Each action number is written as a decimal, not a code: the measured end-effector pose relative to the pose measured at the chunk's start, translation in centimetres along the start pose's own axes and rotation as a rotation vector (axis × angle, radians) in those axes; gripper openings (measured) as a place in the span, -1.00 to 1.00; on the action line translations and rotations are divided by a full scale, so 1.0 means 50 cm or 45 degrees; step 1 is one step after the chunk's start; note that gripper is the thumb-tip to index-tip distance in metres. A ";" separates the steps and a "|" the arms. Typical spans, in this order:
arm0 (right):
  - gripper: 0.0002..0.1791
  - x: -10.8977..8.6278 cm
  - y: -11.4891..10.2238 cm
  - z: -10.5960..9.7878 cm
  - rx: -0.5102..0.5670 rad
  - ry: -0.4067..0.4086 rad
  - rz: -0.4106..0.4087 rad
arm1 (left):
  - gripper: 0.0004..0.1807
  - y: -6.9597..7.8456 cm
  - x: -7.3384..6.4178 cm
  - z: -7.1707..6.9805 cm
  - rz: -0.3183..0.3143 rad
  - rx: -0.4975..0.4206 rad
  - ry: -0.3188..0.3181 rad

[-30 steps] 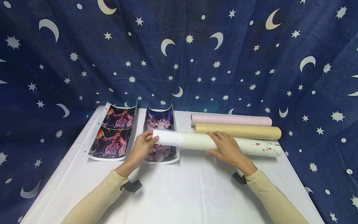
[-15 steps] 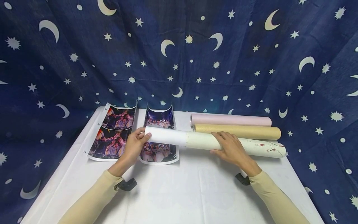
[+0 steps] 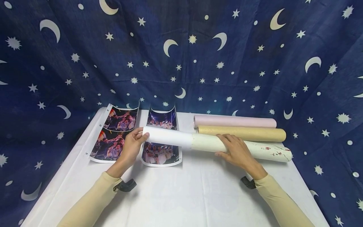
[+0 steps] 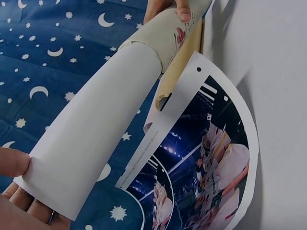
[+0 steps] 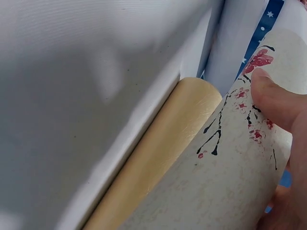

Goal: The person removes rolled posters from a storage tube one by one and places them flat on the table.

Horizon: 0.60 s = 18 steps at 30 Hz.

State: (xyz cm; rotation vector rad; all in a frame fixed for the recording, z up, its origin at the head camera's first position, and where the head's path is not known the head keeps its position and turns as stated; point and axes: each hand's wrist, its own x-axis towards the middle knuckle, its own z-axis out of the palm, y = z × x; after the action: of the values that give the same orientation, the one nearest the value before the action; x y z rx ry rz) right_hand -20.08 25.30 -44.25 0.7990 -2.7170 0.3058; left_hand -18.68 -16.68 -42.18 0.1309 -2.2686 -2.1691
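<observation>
My left hand [image 3: 129,147] pinches the free end of a rolled white paper [image 3: 167,136], thumb on one side and fingers beneath, as the left wrist view shows. The paper's other end sits inside a cream paper roll [image 3: 205,142] printed with red blossoms and dark twigs. My right hand [image 3: 235,151] grips this cream roll around its middle, its thumb [image 5: 273,98] lying over the blossoms in the right wrist view. Both rolls are held nearly level, in line, above the table. How far the white paper reaches inside is hidden.
Behind the cream roll lie a gold roll [image 3: 263,134] and a pale pink roll [image 3: 235,121]. Two curling sheets of printed photos, a left sheet [image 3: 113,146] and a right sheet [image 3: 161,156], lie at the table's [image 3: 181,195] back left. A blue star-and-moon cloth [image 3: 181,56] hangs behind.
The left hand has moved left, drawing more of the white paper out of the cream roll. My right hand and the cream roll have shifted slightly right.
</observation>
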 end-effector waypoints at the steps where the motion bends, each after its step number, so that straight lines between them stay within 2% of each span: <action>1: -0.11 -0.001 0.001 0.000 0.001 0.000 0.002 | -0.58 0.000 0.001 -0.002 0.000 -0.008 0.007; 18: -0.12 -0.018 0.015 -0.005 0.016 0.022 0.027 | -0.54 0.013 0.001 -0.021 0.040 -0.052 0.112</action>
State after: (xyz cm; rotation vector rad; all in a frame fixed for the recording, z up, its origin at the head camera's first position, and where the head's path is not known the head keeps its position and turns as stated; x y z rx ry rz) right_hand -19.70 26.42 -44.41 0.7679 -2.7113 0.3334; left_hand -18.72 -17.72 -41.47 0.1856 -2.1642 -2.1480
